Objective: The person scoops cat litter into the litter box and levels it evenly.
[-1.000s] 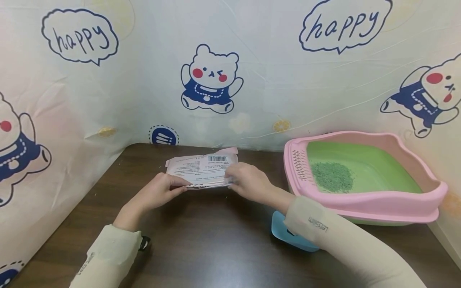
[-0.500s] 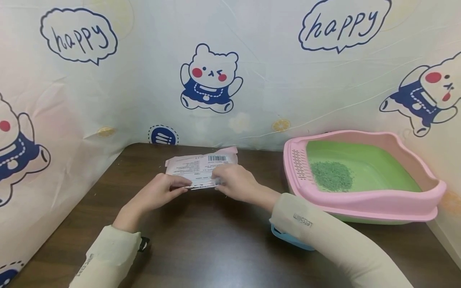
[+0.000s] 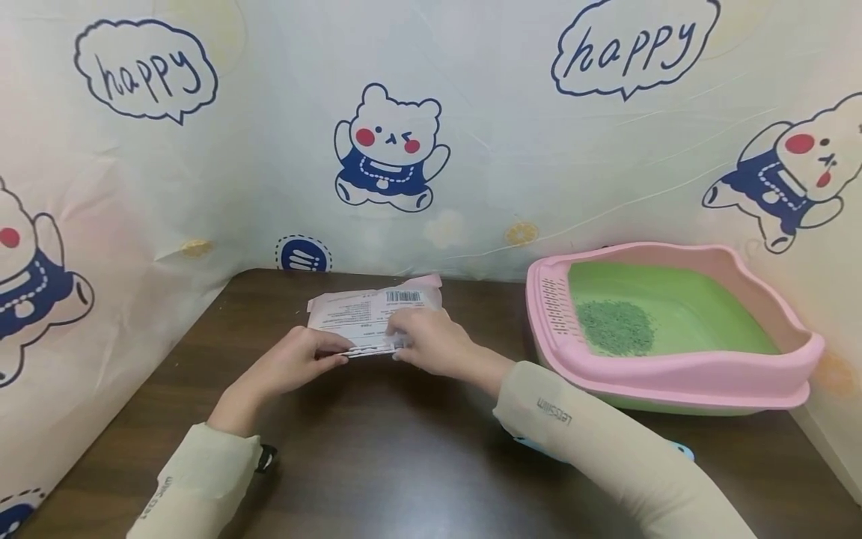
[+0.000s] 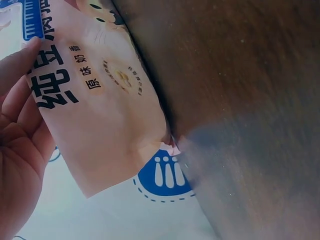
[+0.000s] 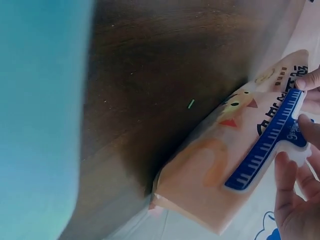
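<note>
A pink cat litter bag (image 3: 343,311) lies at the back of the table, printed side up, its front edge folded over. My left hand (image 3: 299,359) pinches the left part of that edge between thumb and fingers. At the middle of the fold, my right hand (image 3: 431,340) grips a blue and white bag clip (image 5: 265,142). This clip lies along the fold in the right wrist view, with the right thumb and fingers at its handle. In the left wrist view, the left thumb touches the clip's end, and the bag (image 4: 110,130) shows its lettered side.
On the right stands a pink and green litter box (image 3: 680,382) with a patch of green pellets (image 3: 616,328). A light blue scoop (image 3: 683,451) is mostly hidden under the right forearm. A patterned cloth (image 3: 491,172) hangs behind the dark wooden table (image 3: 404,464).
My right hand has slid left along the folded edge, closer to the left hand. The right forearm now covers most of the blue scoop. The left hand keeps its pinch.
</note>
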The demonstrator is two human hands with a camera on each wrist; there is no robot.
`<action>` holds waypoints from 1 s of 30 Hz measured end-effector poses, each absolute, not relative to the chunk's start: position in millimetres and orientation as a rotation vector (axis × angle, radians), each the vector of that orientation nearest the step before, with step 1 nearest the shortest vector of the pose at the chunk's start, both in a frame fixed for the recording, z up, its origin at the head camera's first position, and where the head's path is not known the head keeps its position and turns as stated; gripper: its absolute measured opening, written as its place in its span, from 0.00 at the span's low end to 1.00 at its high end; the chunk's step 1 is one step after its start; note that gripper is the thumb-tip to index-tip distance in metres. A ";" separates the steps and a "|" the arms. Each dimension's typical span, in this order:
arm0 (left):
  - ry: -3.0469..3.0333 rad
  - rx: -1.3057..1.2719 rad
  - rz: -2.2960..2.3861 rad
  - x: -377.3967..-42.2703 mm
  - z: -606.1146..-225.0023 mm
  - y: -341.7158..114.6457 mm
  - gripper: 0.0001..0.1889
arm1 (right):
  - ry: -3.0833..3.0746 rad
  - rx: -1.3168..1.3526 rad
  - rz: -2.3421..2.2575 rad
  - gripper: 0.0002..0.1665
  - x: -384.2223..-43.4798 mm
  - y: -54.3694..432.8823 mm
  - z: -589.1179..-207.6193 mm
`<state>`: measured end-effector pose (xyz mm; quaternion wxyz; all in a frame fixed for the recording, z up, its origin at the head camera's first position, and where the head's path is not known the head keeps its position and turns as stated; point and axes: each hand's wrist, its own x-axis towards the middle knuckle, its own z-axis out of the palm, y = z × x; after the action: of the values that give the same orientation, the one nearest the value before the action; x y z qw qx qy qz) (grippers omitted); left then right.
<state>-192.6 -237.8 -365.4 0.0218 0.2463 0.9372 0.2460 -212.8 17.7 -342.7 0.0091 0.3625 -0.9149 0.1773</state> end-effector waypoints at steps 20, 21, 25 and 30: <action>2.873 0.943 0.565 -184.1 -376.5 -230.4 0.11 | -3.240 1.126 0.581 0.18 -215.2 76.6 -355.9; 2.862 0.942 0.560 -183.6 -377.1 -230.3 0.11 | -3.255 1.148 0.578 0.19 -215.8 78.5 -357.0; 2.841 0.972 0.516 -184.3 -374.9 -228.3 0.11 | -3.277 1.218 0.595 0.21 -216.5 86.6 -356.4; 2.809 0.979 0.434 -185.1 -363.4 -222.4 0.20 | -3.181 1.292 0.648 0.23 -214.0 106.1 -337.3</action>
<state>-185.1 -222.4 -363.4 0.0677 0.3250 0.9322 0.1442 -214.0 106.1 -337.3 -0.1753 0.3640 -0.8964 0.1826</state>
